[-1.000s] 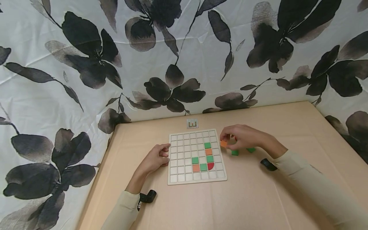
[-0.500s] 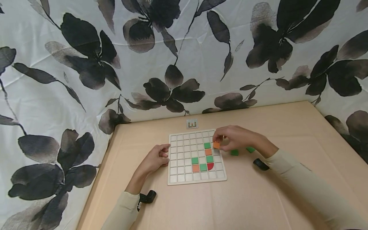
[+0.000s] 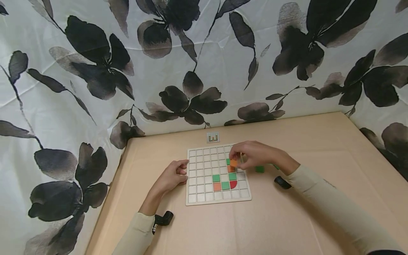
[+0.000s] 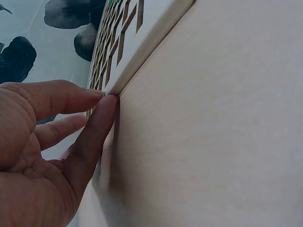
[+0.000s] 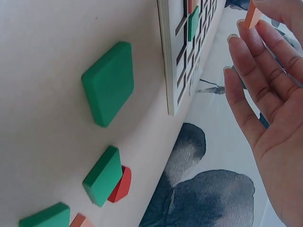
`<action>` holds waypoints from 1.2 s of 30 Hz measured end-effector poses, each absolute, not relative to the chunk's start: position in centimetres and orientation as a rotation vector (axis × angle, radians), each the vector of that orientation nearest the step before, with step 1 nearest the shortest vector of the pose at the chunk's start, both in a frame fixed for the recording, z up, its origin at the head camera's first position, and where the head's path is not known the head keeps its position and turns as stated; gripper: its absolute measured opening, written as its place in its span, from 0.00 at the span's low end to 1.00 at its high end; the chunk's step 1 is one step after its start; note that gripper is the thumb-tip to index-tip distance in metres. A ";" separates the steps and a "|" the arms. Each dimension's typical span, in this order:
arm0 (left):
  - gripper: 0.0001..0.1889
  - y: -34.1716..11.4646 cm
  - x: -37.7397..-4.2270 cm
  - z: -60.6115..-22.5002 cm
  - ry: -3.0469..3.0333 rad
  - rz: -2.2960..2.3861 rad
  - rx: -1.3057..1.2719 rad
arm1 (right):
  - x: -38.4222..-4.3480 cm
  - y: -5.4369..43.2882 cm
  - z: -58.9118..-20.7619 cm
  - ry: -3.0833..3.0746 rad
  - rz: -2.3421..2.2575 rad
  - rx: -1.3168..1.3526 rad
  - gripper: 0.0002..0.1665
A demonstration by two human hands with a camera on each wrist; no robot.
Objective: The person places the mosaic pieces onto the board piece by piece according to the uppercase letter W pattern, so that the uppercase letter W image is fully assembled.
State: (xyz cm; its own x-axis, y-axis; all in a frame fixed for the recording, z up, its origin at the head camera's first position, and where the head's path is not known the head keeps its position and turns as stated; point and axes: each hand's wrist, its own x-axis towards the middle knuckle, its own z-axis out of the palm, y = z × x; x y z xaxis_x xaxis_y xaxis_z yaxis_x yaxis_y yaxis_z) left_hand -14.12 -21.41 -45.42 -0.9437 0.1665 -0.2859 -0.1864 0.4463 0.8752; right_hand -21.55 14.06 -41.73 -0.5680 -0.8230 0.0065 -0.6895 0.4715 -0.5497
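A pale square grid board (image 3: 202, 203) lies on the table with several green and orange square tiles and one red quarter-round piece (image 3: 233, 184) set in its cells. My left hand (image 3: 169, 177) holds the board's left side; in the left wrist view, thumb and forefinger pinch its edge (image 4: 150, 47). Over the board's right part, my right hand (image 3: 259, 154) pinches an orange square tile (image 3: 233, 163) between thumb and fingertips. The tile overlaps the green and orange tiles of one column in the head view. The right wrist view shows this orange tile (image 5: 252, 16) tilted, clear of the board.
Right of the board lie loose pieces: a green tile (image 5: 110, 85), another green tile (image 5: 103, 175) against a red piece (image 5: 124, 185), and more at the view's bottom edge. A small pattern card (image 3: 213, 137) lies beyond the board. Floral cloth (image 3: 223, 78) hangs behind.
My right hand has carried the orange tile leftward, from beside the board's right edge to over its coloured tiles. The left hand has stayed at the board's left side.
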 end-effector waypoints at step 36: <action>0.36 -21.4 -14.4 -45.5 2.368 1.495 -0.036 | -22.7 9.0 -43.0 2.369 -0.588 -1.419 0.13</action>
State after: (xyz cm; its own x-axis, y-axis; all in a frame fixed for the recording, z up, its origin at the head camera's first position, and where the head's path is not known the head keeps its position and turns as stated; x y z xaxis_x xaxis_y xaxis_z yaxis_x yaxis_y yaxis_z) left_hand -14.42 -21.41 -45.51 -0.9422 0.1571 -0.2960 -0.1996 0.4464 0.8723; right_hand -22.71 9.03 -42.97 -0.4575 -0.8873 -0.0585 -0.7569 0.4231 -0.4980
